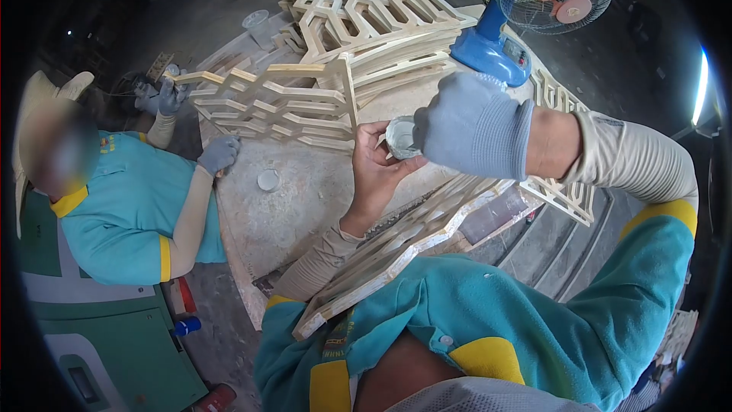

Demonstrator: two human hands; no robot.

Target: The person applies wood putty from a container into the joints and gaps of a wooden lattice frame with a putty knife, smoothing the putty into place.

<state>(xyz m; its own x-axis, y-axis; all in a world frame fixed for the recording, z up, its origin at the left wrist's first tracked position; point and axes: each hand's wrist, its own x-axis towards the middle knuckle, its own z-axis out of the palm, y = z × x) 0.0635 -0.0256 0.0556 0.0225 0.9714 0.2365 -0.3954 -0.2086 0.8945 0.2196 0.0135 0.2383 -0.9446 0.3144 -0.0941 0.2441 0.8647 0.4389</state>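
Observation:
My bare left hand (379,164) has its fingers wrapped round a small cup (401,137) with greyish material in and on it. My right hand (474,123), in a grey glove, is closed right beside the cup's rim; what its fingers hold, if anything, is hidden behind the glove. Below my hands a wooden lattice panel (412,240) leans between my body and the table (305,206). Just left of my left hand, another lattice panel (282,103) stands on the table.
A co-worker (137,198) in a hat and grey gloves is at the left side of the table. A small round container (268,180) and a clear cup (258,27) stand on it. Stacked lattice panels (366,0) and a blue fan (492,53) are at the far side.

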